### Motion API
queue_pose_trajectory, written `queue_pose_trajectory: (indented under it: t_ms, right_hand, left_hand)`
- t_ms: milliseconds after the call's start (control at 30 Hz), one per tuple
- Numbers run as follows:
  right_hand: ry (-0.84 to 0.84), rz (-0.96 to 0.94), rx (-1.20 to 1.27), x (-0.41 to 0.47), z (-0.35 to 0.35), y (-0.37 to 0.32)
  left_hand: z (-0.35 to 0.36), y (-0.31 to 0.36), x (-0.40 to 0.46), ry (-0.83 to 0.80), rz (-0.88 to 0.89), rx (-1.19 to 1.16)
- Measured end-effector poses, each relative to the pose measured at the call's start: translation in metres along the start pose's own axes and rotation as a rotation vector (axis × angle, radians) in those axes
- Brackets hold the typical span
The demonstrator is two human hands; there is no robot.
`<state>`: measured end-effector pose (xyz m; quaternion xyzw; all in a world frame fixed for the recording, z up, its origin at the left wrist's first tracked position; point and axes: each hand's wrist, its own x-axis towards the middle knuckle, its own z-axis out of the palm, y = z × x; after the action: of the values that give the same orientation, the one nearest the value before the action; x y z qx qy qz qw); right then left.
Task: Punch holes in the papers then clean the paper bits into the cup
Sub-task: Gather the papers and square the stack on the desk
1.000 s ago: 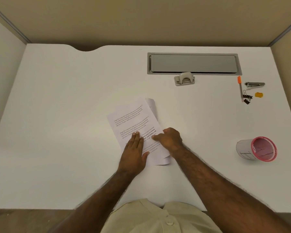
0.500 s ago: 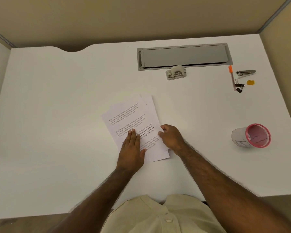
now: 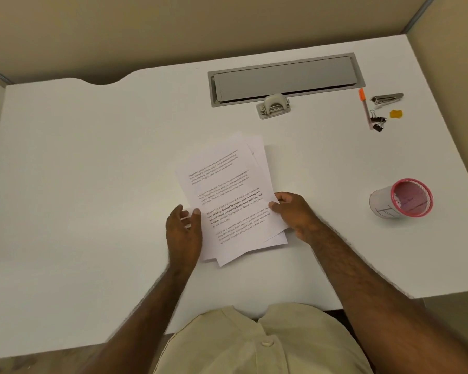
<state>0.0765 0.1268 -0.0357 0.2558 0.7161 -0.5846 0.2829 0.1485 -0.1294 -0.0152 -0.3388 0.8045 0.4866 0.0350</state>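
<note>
A loose stack of printed white papers (image 3: 227,190) lies tilted in the middle of the white desk (image 3: 92,184). My left hand (image 3: 183,233) grips the stack's left edge, thumb on top. My right hand (image 3: 297,214) grips the right edge. The sheets are fanned and uneven at the bottom. A grey hole punch (image 3: 274,106) sits behind the papers, by the grey cable tray. A pink-rimmed cup (image 3: 401,201) lies on its side at the right, its opening facing me.
A grey cable tray lid (image 3: 285,78) is set into the desk at the back. At the back right lie an orange-capped pen (image 3: 364,107), a stapler (image 3: 387,98), black binder clips (image 3: 377,122) and a small yellow item (image 3: 395,113). Beige partition walls surround the desk.
Both hands went from pressing flat on the papers to gripping the stack by its left and right edges. The sheets have shifted and fanned out at the bottom.
</note>
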Motion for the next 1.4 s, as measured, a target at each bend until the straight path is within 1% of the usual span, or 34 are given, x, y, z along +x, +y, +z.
queue_pose_trajectory:
  t_ms: [67, 100, 133, 200, 267, 333, 400, 633, 767, 867, 967, 1067, 1133, 1233, 1300, 1400]
  right_hand:
    - [-0.004, -0.003, 0.041, -0.001, -0.007, -0.002]
    - [-0.008, -0.011, 0.059, -0.001, -0.010, -0.003]
    - [-0.012, -0.021, 0.072, -0.002, -0.012, -0.004]
    - [-0.017, -0.036, 0.086, -0.003, -0.016, -0.007]
    - [-0.018, -0.049, 0.082, -0.003, -0.017, -0.010]
    - [-0.015, -0.056, 0.086, -0.005, -0.018, -0.011]
    - [-0.009, -0.058, 0.091, -0.008, -0.018, -0.011]
    - [0.069, -0.090, 0.017, -0.007, -0.009, 0.000]
    - [0.135, -0.154, -0.266, -0.011, -0.003, 0.007]
    - [0.173, -0.238, -0.329, -0.017, 0.002, 0.013]
    - [0.242, -0.267, -0.310, -0.020, 0.003, 0.014]
    - [0.289, -0.218, -0.215, -0.018, -0.002, 0.013]
    - [0.292, -0.200, -0.191, -0.016, -0.005, 0.012]
    - [0.283, -0.203, -0.196, -0.013, -0.010, 0.010]
    - [0.280, -0.204, -0.187, -0.011, -0.011, 0.009]
    - [0.283, -0.201, -0.184, -0.011, -0.013, 0.008]
  left_hand:
    - [0.003, 0.004, 0.005, -0.039, -0.083, -0.087]
    - [0.006, 0.006, 0.008, -0.085, -0.123, -0.147]
    - [0.008, 0.008, 0.010, -0.155, -0.150, -0.234]
    - [0.012, 0.011, 0.014, -0.327, -0.200, -0.493]
    - [0.014, 0.017, 0.018, -0.440, -0.276, -0.667]
    - [0.017, 0.020, 0.021, -0.466, -0.365, -0.727]
    - [0.021, 0.021, 0.023, -0.469, -0.397, -0.748]
    - [0.037, 0.019, 0.024, -0.444, -0.365, -0.656]
    - [0.042, 0.020, 0.025, -0.374, -0.335, -0.526]
    - [0.045, 0.021, 0.026, -0.337, -0.324, -0.417]
    - [0.046, 0.023, 0.030, -0.327, -0.302, -0.334]
    - [0.044, 0.027, 0.034, -0.349, -0.262, -0.267]
    - [0.042, 0.032, 0.035, -0.354, -0.194, -0.241]
    - [0.036, 0.034, 0.033, -0.304, -0.089, -0.227]
    - [0.033, 0.033, 0.032, -0.308, -0.008, -0.207]
    - [0.032, 0.034, 0.035, -0.303, 0.063, -0.107]
